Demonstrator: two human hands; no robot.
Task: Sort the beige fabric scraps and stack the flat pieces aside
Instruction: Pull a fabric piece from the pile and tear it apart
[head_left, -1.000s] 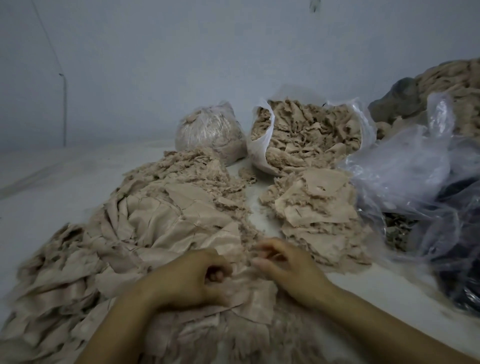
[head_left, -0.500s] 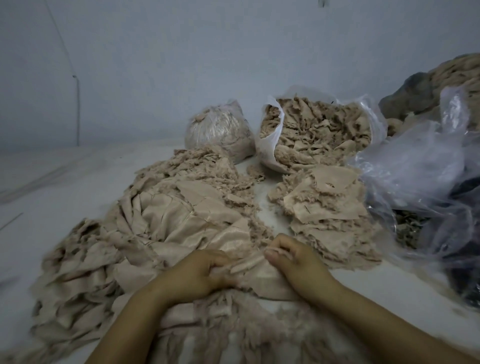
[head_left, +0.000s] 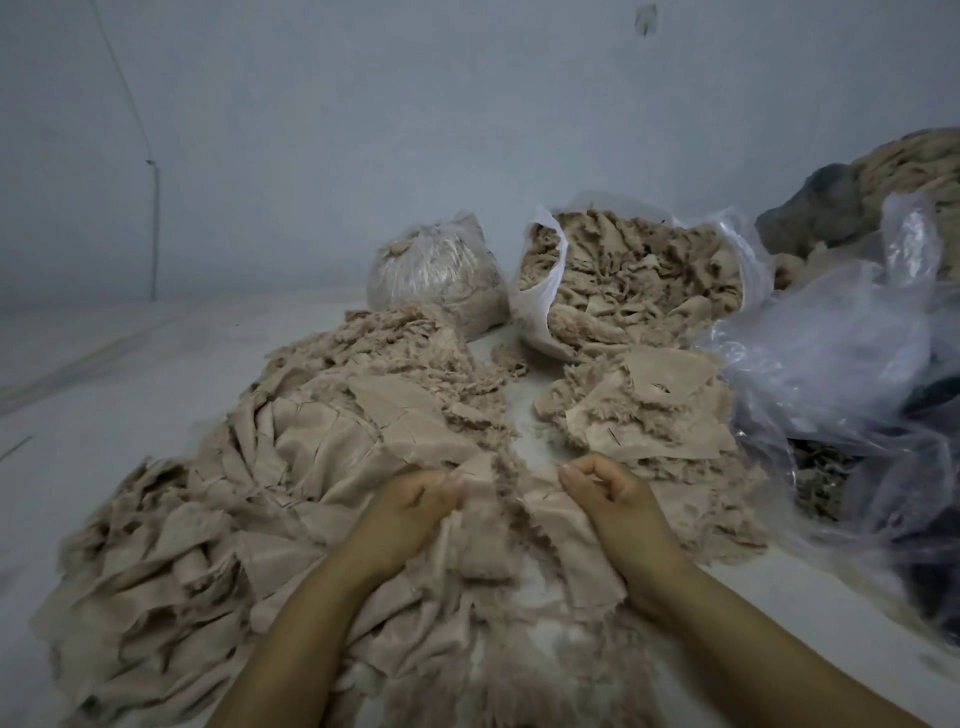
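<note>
A wide heap of beige fabric scraps (head_left: 291, 467) with frayed edges covers the white surface from the left to the centre. My left hand (head_left: 410, 512) pinches a frayed beige scrap (head_left: 485, 525) at its upper left edge. My right hand (head_left: 613, 499) has curled fingers and grips the same scrap's right part. The scrap hangs between both hands over the heap. A stack of flat beige pieces (head_left: 654, 415) lies to the right, just beyond my right hand.
An open white plastic bag (head_left: 537, 306) full of beige scraps stands at the back. A tied clear bag (head_left: 436, 270) of scraps sits left of it. Crumpled clear plastic bags (head_left: 852, 364) and dark fabric fill the right side. A pale wall rises behind.
Both hands have moved apart and lifted slightly, spreading a frayed scrap between them. The camera has shifted a little to the left.
</note>
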